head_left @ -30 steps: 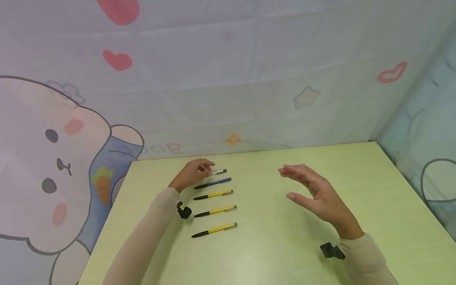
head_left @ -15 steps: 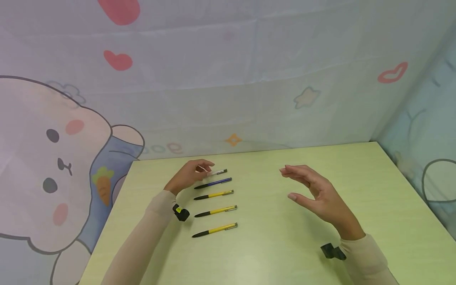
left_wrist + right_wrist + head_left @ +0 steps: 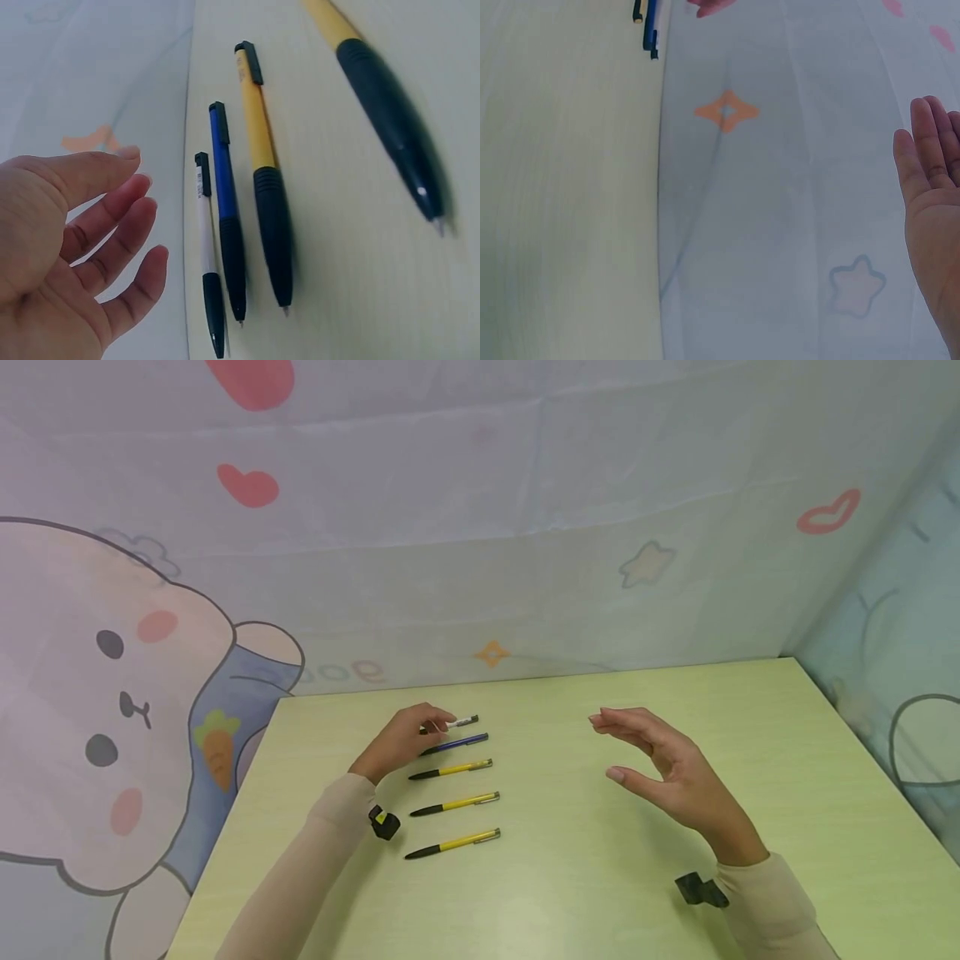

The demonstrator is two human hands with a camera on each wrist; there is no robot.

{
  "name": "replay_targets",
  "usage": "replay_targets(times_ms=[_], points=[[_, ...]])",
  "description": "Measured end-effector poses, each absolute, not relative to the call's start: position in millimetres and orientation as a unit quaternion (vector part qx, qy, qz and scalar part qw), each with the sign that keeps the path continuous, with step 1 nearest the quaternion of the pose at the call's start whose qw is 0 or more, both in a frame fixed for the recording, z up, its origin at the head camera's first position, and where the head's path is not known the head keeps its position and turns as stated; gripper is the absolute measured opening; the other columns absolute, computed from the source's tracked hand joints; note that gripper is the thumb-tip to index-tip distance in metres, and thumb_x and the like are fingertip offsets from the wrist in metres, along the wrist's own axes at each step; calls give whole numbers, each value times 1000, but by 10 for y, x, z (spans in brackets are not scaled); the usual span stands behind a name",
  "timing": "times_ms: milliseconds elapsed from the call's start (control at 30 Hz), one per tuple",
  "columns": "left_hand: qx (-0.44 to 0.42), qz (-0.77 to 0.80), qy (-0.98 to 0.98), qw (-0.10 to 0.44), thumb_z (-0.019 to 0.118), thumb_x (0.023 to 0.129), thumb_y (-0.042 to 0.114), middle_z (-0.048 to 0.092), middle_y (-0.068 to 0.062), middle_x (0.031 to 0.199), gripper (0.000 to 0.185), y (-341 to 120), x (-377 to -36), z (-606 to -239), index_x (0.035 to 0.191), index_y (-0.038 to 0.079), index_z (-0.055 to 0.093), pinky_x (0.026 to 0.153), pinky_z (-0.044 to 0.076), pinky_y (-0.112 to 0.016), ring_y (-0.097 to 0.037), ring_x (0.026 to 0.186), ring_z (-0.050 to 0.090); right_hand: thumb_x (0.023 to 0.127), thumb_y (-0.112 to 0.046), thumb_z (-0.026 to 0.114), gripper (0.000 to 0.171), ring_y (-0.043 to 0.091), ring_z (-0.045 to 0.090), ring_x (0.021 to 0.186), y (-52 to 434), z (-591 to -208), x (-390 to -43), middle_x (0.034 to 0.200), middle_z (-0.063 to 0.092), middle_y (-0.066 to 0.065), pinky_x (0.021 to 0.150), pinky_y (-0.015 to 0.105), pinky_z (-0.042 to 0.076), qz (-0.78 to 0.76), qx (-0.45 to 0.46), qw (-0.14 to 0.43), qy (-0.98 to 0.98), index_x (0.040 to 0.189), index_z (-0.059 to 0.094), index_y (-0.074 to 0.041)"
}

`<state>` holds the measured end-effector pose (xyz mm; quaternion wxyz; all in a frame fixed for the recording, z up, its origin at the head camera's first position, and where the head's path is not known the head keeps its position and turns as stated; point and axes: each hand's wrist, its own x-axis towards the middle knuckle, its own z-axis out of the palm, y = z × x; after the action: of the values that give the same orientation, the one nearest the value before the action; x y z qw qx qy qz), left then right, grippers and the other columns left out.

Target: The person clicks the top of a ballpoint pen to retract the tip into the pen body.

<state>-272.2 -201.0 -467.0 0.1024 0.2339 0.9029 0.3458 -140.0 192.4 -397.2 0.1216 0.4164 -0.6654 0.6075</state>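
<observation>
L hand [image 3: 405, 739] is hovering at the far end of a row of five pens on the green table [image 3: 600, 877], fingers relaxed and slightly curved, gripping nothing; the wrist view shows palm and fingertips [image 3: 154, 259] just beside the white pen [image 3: 461, 722] but apart from it, so contact isn't happening here. In the head view the hand is covering the tip end of that pen, so only the clip end is showing. Pens are lying parallel, roughly evenly spaced, tips pointing to the person's left: white pen farthest, then blue pen [image 3: 459, 743], then three yellow pens [image 3: 457, 769], [image 3: 460, 803], [image 3: 457, 842] coming toward the person. Judging by the layout, they're being kept as an ordered rank, each w/ a gap around it, prob. so a single pen can be reached w/o nudging its neighbour. R hand [image 3: 660, 768] is hanging above the table well apart from the pens, palm turned inward, fingers straight-ish and loose, holding nothing; its wrist view is showing mostly the cartoon-print backdrop [image 3: 525, 527] and table edge, so it isn't engaged w/ anything. Small black wrist-cam units are sitting at both cuffs.
</observation>
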Motion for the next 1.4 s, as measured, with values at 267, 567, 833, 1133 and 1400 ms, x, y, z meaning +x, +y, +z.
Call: replay_targets(times_ms=[267,567,833,1133,1400], points=[[249,289,921,82,66,100,13,63,-2,108,33,-1913,-2711,-4754,133,10,66,88,56,-39,-20,101,64,78,29,64,65,26,56,129,1955,-4059,-1441,133,57,26,112,36,44,610,421,123,-660,139,43,20],[258,246,931,74,69,99,21,62,-5,113,35,-1787,-2709,-4815,132,10,66,90,56,-40,-21,105,64,78,28,65,66,27,56,129,1987,-4158,-1488,133,56,25,113,35,43,610,426,124,-657,139,43,20],[270,202,939,70,72,97,24,62,-4,115,35,-1713,-2741,-4879,128,11,69,88,56,-38,-20,104,64,79,29,63,63,26,57,129,1944,-4031,-1419,132,57,25,112,35,44,610,424,125,-657,138,43,21],[257,181,945,89,71,97,24,62,-3,112,29,-1747,-2774,-4936,124,13,72,89,56,-40,-20,104,64,78,30,62,63,25,57,129,1931,-4010,-1398,132,57,23,112,34,44,609,423,124,-659,138,43,21],[247,190,945,96,71,98,21,63,-2,110,23,-1745,-2792,-4950,119,14,73,90,55,-40,-20,104,65,79,29,62,63,26,57,129,1928,-4017,-1405,132,57,23,113,33,43,611,429,124,-654,137,43,22]])
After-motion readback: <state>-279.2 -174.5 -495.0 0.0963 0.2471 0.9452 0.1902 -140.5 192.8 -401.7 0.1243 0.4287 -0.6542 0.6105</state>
